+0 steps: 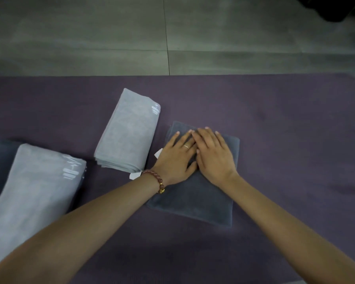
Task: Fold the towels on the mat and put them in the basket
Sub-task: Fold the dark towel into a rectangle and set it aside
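Far-left pale towel and second pale towel look folded. Our left hand and right hand, fingers flat, press the dark towel on the mat. Next we'd probably grip and lift it; no basket in sight.

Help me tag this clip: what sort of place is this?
Probably an indoor floor: a purple mat lies on large grey tiles, with a folded light towel on it. The left hand and right hand press a dark towel flat.
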A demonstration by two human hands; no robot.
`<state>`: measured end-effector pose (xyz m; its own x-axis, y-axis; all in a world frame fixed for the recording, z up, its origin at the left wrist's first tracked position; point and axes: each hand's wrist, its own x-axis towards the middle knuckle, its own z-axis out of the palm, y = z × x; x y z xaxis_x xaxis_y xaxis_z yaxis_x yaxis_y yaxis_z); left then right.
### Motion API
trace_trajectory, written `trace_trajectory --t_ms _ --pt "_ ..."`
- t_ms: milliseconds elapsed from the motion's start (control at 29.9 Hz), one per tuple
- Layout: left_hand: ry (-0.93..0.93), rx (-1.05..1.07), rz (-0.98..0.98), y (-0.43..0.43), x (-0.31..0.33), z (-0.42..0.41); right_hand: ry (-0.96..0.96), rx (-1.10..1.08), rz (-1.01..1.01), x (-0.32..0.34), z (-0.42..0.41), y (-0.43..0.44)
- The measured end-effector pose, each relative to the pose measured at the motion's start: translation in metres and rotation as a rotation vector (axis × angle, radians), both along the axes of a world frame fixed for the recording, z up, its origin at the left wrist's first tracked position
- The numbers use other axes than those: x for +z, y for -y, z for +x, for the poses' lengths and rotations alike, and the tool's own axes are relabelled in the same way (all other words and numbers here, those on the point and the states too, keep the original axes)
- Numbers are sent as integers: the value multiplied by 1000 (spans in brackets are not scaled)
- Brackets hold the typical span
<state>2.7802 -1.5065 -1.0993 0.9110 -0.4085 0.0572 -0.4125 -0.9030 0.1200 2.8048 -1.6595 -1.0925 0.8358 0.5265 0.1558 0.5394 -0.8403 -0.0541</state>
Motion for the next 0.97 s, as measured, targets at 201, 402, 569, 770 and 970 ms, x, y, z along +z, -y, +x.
trace_trajectory --t_ms 201,402,569,770,970 --pt "-166 173 -75 -25 -2 8 -288 -390 69 -10 -3 63" --pt "-3 127 -21 2 13 -33 -45 -318 40 14 -43 39" --pt "-15 -92 36 -16 -6 -99 -127 24 -14 -7 -112 41" --pt "-87 -160 53 -62 -5 -113 -211 -104 10 -4 -141 89" --pt "-177 95 -207 -57 2 -142 -341 -225 426 10 -173 81"
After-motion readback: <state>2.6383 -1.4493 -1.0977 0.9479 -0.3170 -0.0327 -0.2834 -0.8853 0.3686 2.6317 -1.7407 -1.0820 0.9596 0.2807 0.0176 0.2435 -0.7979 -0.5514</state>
